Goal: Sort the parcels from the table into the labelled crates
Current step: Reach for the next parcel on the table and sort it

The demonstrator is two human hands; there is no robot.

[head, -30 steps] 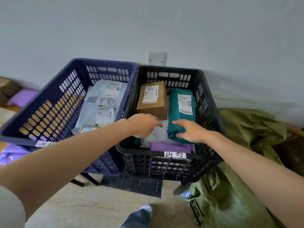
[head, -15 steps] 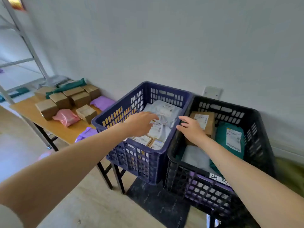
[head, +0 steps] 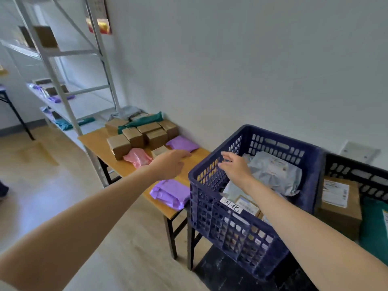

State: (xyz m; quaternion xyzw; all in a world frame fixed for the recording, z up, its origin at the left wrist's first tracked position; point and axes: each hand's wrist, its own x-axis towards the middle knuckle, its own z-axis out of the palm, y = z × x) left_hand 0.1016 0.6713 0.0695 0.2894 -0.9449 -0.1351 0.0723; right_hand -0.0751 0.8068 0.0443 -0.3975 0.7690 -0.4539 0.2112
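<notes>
Brown cardboard boxes point(head: 134, 136) sit bunched at the far end of a wooden table point(head: 98, 143) that runs along a white wall, in the head view. A long teal mailer point(head: 144, 120) lies across their tops, its long axis rising from lower left to upper right. A pink mailer point(head: 137, 157) lies flat in front of the boxes. A purple mailer point(head: 182, 143) lies by the wall, and a second purple mailer point(head: 170, 193) lies at the table's near end, just beside a blue crate point(head: 231, 229).

The blue crate bears a handwritten white label point(head: 232, 204) and holds grey mailers point(head: 273, 171). A black crate point(head: 357, 173) stands to its right.

The left hand point(head: 170, 166) hovers over the table, its fingers loosely straight and holding nothing. The right hand point(head: 235, 166) hangs over the blue crate's left rim, fingers relaxed, slightly apart and empty.

Half a second ago the left hand was over the blue crate and the right hand was at the black crate. Both have swung left, and the view with them, now showing a metal shelving rack point(head: 63, 80).
</notes>
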